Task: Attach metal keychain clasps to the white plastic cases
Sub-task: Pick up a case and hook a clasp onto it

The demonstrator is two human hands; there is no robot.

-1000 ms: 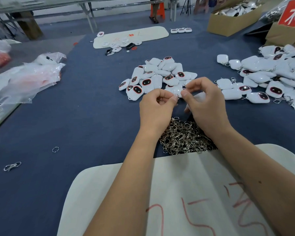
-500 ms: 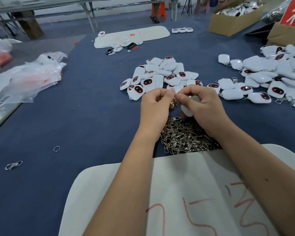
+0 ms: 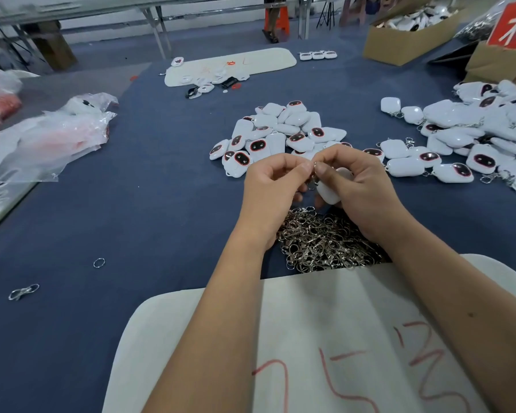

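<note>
Two hands at work on one case, raised above the table (image 3: 161, 204). Left hand (image 3: 273, 186) curled, thumb and forefinger pinched together on a small metal clasp (image 3: 314, 178); right hand (image 3: 359, 186) wrapped round a white plastic case (image 3: 329, 190), thumb tip meeting the left grip's fingertips right at the join. Exact seat of the clasp ring on the case hidden behind the fingertips; cannot tell whether threaded yet. Loose heap of spare clasps (image 3: 322, 245) directly beneath both grips, near edge tucked against a white foam board (image 3: 325, 323). Pile of bare cases (image 3: 280, 132) just beyond the grips; finished cases with clasps (image 3: 459, 138) spread well off to the right grip's outer side. Stray ring (image 3: 99, 262) and lone clasp (image 3: 23, 292) far out past the left grip. Advice for the step, as judgement: keep case clamped still, loop end turned toward the left grip; open the ring with the nail, feed through the loop, then rotate until fully closed. Best kept over the heap, so a dropped clasp lands among spares. Risk: ring half-seated and slipping free; brief tug before setting aside to the right.
</note>
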